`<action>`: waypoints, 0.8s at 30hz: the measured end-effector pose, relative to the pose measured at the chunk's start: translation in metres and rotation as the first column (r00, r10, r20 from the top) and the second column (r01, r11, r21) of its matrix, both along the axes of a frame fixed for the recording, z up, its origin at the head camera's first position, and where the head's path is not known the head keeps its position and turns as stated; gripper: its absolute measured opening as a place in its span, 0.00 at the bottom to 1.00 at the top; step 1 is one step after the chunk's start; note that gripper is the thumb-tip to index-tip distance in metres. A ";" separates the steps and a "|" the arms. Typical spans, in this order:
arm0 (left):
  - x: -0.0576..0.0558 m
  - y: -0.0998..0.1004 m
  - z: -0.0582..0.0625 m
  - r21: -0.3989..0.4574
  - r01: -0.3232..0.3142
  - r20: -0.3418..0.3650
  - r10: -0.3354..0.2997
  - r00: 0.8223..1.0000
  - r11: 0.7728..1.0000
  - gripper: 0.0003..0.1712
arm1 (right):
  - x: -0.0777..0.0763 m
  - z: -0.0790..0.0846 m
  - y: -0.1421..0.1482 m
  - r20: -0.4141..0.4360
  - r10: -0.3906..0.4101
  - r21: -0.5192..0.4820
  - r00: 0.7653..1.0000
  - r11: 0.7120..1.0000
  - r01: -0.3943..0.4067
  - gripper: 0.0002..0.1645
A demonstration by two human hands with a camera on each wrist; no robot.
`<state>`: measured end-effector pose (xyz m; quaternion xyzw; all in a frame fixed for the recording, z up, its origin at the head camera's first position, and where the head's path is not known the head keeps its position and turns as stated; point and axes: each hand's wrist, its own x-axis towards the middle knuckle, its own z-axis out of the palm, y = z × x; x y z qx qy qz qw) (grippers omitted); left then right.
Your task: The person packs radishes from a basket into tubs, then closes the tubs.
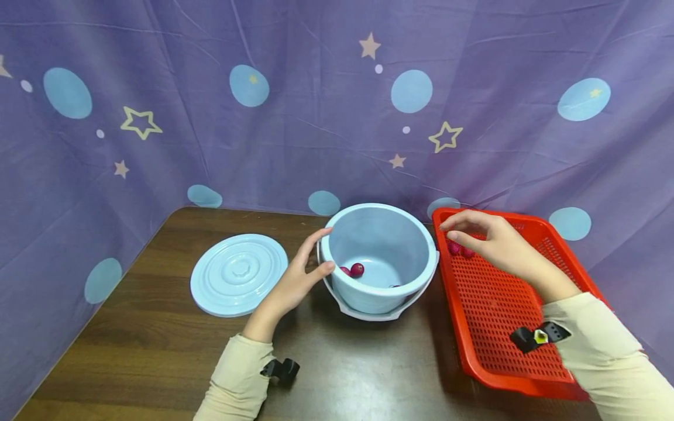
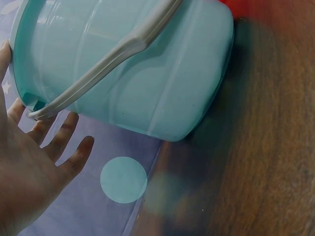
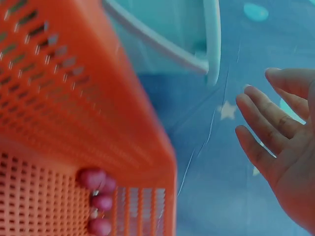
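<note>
A pale blue bucket point(image 1: 379, 301) stands upright on the table with its mouth facing up. On its floor lie a few small dark-red round pieces point(image 1: 357, 269), one partly hidden by the rim. My left hand point(image 1: 292, 283) is at the bucket's left side, thumb and fingers spread at the rim near the handle's pivot. The grey-white handle point(image 2: 98, 73) hangs down along the front. Over the far left part of the red basket point(image 1: 458, 345) hovers my right hand point(image 1: 492, 240), fingers loosely bent and nothing between them. Several pink-red round pieces point(image 3: 101, 201) sit in a basket corner.
A round pale blue lid point(image 1: 239, 275) lies flat on the wooden table point(image 1: 142, 333), left of the bucket. The basket's raised wall stands close to the bucket's right side. A purple patterned curtain point(image 1: 326, 117) hangs behind the table.
</note>
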<state>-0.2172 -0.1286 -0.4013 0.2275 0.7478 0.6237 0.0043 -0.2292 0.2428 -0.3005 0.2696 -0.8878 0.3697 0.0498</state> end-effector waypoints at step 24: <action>0.003 -0.003 -0.002 0.020 0.021 0.007 -0.021 1.000 1.000 0.39 | -0.045 -0.074 0.048 0.164 -0.192 0.130 0.968 0.977 0.172 0.17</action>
